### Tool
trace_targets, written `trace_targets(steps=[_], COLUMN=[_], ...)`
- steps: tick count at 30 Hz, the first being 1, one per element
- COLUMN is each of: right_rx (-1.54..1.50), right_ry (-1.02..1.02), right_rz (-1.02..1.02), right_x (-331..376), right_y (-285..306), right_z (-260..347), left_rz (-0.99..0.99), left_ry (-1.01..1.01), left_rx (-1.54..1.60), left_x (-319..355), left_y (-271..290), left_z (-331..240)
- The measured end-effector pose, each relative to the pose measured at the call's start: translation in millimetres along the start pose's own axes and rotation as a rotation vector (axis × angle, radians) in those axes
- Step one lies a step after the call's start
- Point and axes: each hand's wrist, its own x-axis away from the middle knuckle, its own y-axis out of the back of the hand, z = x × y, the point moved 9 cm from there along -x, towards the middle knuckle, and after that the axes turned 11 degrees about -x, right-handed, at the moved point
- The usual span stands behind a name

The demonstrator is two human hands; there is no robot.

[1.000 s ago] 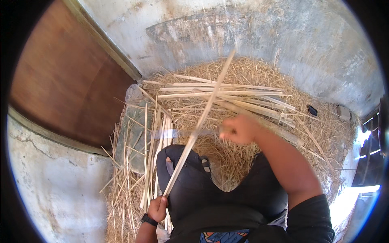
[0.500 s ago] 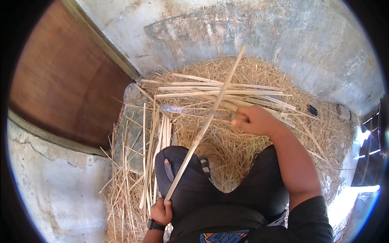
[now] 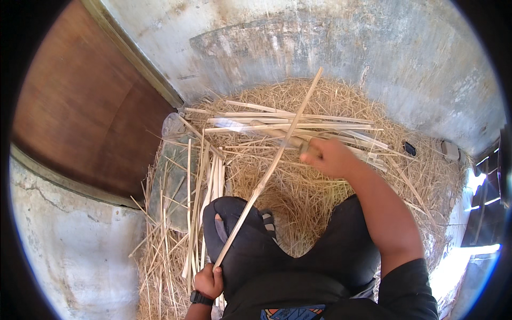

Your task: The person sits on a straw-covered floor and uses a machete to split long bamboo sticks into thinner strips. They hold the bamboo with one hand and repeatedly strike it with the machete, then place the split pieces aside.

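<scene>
Floor's all loose straw (image 3: 298,213) in here. Nearest me, down at 7 o'clock, my left hand (image 3: 209,281) is closed around the near end of a pale wooden strip (image 3: 250,201). It slants up over my left thigh (image 3: 226,213), long axis running 7 to 1 o'clock, free tip at 1. Further out, around 1, my right hand (image 3: 332,158) grips a knife (image 3: 304,148), its blurry blade aimed at 10; can't tell if it touches the strip. Past that, more strips (image 3: 341,126) lie at 12, then the stained wall (image 3: 320,42).
</scene>
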Motion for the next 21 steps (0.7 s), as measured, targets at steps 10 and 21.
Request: trace_targets(steps=[10,21], right_rx=[-0.057,0.018], right_ry=[-0.16,-0.092], right_rz=[-0.14,-0.134], right_x=[-2,-6], right_y=[31,24], right_z=[-34,-27], left_rz=[0.069,0.165], left_ry=[-0.003,-0.027], left_rx=[0.069,0.22], left_x=[-5,-10], left_y=[-4,-1], left_z=[6,5])
